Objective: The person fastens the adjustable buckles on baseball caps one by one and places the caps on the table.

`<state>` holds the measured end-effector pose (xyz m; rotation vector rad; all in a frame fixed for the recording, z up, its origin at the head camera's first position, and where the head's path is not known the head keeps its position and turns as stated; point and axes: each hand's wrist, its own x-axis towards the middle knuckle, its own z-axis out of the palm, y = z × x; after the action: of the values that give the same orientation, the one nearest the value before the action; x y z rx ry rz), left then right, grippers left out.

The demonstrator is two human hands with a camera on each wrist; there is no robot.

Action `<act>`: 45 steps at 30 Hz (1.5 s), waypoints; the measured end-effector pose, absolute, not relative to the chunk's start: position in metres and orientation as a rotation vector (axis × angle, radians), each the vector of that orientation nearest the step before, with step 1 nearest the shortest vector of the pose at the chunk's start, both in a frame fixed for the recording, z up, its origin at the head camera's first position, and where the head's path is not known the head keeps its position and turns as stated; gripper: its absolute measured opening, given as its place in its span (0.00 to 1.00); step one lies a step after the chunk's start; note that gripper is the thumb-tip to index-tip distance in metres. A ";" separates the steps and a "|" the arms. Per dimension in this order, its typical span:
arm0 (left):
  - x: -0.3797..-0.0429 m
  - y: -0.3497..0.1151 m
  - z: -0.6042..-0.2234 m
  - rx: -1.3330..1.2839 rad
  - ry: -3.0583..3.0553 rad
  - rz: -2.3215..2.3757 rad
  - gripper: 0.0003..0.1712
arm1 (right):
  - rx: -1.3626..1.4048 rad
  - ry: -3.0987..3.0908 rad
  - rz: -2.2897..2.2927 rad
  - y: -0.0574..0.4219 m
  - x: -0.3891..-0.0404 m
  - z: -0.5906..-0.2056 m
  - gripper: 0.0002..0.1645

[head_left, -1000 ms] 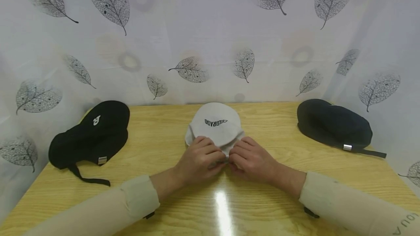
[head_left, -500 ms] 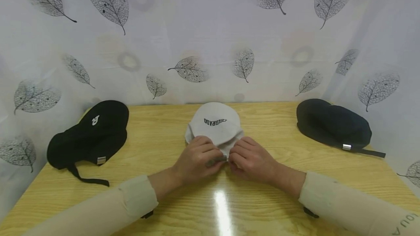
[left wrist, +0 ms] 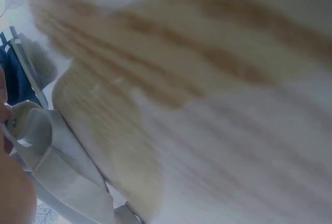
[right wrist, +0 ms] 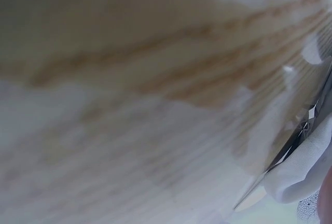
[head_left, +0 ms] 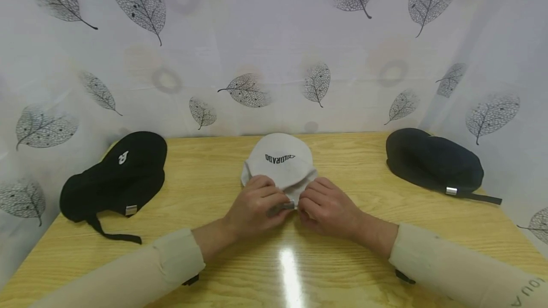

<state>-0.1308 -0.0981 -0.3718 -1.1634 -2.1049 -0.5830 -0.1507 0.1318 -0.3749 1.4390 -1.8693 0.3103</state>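
Note:
A light grey cap (head_left: 280,158) with black "COLORADO" lettering lies at the middle of the table, its lettering upside down to me. My left hand (head_left: 259,206) pinches the near-left side of its strap edge, beside a small metal buckle (head_left: 289,205). Close against it, my right hand (head_left: 327,206) grips the same near edge from the right, its fingers curled. The fingertips of both hands are largely hidden. In the left wrist view the pale cap fabric (left wrist: 67,167) shows beside a finger; the right wrist view catches a white fold of cloth (right wrist: 303,167).
To the left lies a black cap (head_left: 115,175) with a white emblem and a loose strap. A dark navy cap (head_left: 434,163) with a metal buckle rests at the right. Behind the wooden table (head_left: 205,170) hangs a leaf-patterned curtain (head_left: 274,51).
The left hand has shifted very slightly left, so more of the metal buckle shows between the hands. The right hand and all three caps stay nearly the same.

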 end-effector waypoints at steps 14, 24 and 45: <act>-0.127 -0.095 -0.372 -1.155 -2.095 -0.543 0.09 | 1.522 -1.829 0.357 0.132 -0.152 -0.377 0.06; -0.128 -0.093 -0.369 -1.180 -2.066 -0.444 0.06 | 1.503 -1.847 0.340 0.133 -0.152 -0.376 0.05; -0.127 -0.095 -0.375 -1.165 -2.006 -0.376 0.06 | 1.474 -1.863 0.314 0.132 -0.149 -0.376 0.07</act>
<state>-0.1272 -0.0945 -0.3754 -1.1655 -2.0065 -0.3759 -0.1486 0.1321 -0.3756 1.4745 -1.8626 0.3143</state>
